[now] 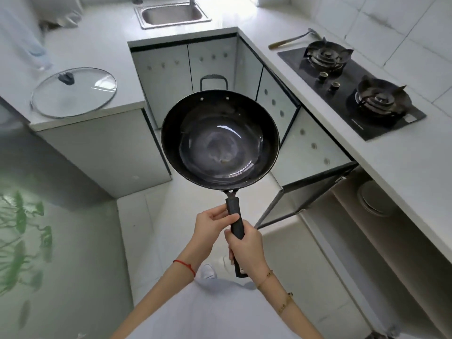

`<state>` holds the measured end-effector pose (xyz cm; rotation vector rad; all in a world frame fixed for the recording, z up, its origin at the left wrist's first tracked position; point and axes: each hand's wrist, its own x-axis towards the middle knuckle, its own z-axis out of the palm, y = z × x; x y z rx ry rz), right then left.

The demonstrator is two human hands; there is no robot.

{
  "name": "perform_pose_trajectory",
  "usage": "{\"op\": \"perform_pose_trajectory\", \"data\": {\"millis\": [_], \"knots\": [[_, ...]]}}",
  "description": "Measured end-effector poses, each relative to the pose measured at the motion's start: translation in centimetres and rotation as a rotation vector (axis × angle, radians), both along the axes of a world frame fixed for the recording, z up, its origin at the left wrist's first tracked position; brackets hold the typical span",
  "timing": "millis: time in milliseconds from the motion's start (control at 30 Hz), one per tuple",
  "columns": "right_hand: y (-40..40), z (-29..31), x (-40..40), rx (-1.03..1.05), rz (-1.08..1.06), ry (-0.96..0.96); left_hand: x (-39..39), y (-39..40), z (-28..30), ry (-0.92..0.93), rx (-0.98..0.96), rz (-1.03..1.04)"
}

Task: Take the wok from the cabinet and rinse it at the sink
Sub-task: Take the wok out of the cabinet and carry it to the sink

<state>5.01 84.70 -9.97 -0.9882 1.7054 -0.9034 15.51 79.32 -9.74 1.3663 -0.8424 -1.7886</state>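
A black wok (220, 139) with a long dark handle and a small loop handle at its far side hangs level in the air above the floor, its bowl facing up. My right hand (245, 248) grips the handle's middle. My left hand (211, 225) holds the handle just ahead of it, fingers wrapped over the top. The steel sink (172, 13) lies at the far end of the counter, well beyond the wok. The cabinet (381, 216) under the right counter stands open, its glass door (303, 192) swung out toward me.
A glass lid (73, 92) rests on the left counter. A two-burner gas hob (352, 89) sits on the right counter, with a wooden-handled spatula (293, 39) behind it. The open door juts into the narrow aisle. A round plate (374, 199) lies inside the cabinet.
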Motion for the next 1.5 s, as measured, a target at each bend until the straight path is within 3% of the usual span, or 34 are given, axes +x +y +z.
{"op": "perform_pose_trajectory", "data": {"millis": [567,1100,1500], "knots": [[-23.8,-0.3,4.7,-0.011,0.16,0.031,5.4,-22.3,-1.4,0.015,0.026,0.172],[-57.0,1.3,3.5,-0.049,0.235,-0.009,4.3,-54.5,0.5,0.043,-0.047,0.289],[-79.4,-0.8,3.9,-0.062,0.292,0.083,4.7,-76.8,-2.5,0.047,-0.025,0.332]]}}
